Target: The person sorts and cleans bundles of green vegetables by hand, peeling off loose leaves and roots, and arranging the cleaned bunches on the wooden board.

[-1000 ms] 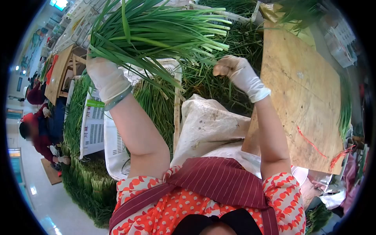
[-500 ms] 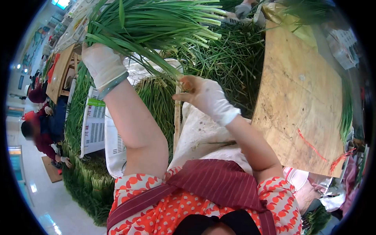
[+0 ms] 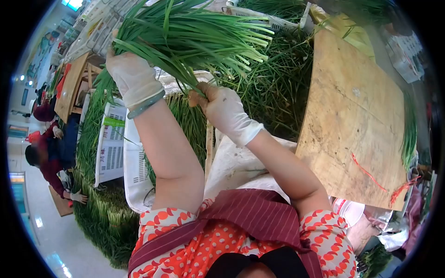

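Since the last frame our right hand (image 3: pixel 225 109) has moved up and inward to the hanging strands (image 3: pixel 185 76); left hand (image 3: pixel 133 74) and green bunch (image 3: pixel 199 37) shifted slightly right. Bunch is up beyond both hands, leaves at our left hand, pale cut ends pointing right, overhanging the loose greens (image 3: pixel 285 76). Edges: near edge of wooden board (image 3: pixel 352 116) sits right of our right hand, well apart, with loose greens between. White crate (image 3: pixel 136 164) is below our left hand, its greens showing between our forearms; white sheet (image 3: pixel 241 160) below our right hand. Open air between our hands, under the strands. Left: closed around the leaf end, thumb visible, other fingers mostly hidden. Right: thumb and fingers nearly closed, pinching the strands' lower ends, glove fingertips brown-stained.
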Tool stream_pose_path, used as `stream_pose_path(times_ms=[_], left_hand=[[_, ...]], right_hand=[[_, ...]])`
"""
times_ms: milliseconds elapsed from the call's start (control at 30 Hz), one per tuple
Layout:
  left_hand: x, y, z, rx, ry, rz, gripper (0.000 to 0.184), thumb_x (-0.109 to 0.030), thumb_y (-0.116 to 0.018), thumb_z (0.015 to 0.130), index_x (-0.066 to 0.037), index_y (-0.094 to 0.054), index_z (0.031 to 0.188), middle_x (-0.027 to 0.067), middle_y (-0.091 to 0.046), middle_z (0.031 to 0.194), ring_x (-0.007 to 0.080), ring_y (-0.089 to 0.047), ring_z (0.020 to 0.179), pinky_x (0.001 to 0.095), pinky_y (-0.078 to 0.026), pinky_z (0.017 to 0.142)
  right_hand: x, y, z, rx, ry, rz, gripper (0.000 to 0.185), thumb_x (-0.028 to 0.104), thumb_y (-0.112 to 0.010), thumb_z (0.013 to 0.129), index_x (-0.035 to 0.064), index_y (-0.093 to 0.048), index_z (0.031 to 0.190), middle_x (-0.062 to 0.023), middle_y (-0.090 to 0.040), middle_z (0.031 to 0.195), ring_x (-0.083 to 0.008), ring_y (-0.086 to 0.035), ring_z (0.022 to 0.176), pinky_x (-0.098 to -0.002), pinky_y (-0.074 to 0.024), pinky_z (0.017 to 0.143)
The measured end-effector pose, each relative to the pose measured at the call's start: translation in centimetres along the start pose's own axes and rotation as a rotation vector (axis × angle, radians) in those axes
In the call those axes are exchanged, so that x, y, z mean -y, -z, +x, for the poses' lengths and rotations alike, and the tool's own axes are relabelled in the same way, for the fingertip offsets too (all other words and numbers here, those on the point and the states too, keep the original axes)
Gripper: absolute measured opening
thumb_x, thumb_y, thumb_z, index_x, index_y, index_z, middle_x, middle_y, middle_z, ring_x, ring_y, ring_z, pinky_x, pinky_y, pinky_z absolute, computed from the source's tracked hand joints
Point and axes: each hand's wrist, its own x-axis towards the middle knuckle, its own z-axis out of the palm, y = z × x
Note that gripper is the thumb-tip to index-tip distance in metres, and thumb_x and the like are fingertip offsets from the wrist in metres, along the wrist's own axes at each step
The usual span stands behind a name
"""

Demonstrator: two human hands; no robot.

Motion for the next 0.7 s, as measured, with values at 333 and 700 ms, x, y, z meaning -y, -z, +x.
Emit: stream_pose_path(times_ms=[333, 700], left_hand=[[-1.0, -5.3, -4.1, -0.061, -0.082, 0.405, 0.044, -0.038, -0.027, 0.091, -0.007, -0.05, 0.113, 0.0153, -0.054, 0.112, 0.0269, -0.051, 0.097, 0.0391, -0.043, 0.08], [-4.1, -4.8, -2.0, -0.149, -0.598, 1.4, 0.01, -0.01, -0.054, 0.077, -0.004, -0.06, 0.082, 0.0104, -0.062, 0.075, 0.0221, -0.06, 0.063, 0.0335, -0.048, 0.053]], right_hand=[[-1.3, 8.1, -4.6, 0.538, -0.083, -0.188, 0.027, 0.031, -0.05, 0.086, 0.0072, -0.063, 0.09, -0.0131, -0.063, 0.074, -0.03, -0.061, 0.072, -0.0367, -0.0468, 0.067], [-11.6, 12.2, -0.9, -0.072, -0.115, -0.8, 0.069, 0.027, -0.069, 0.073, 0.0116, -0.039, 0.132, -0.017, -0.051, 0.121, -0.0296, -0.055, 0.103, -0.0374, -0.0447, 0.085]])
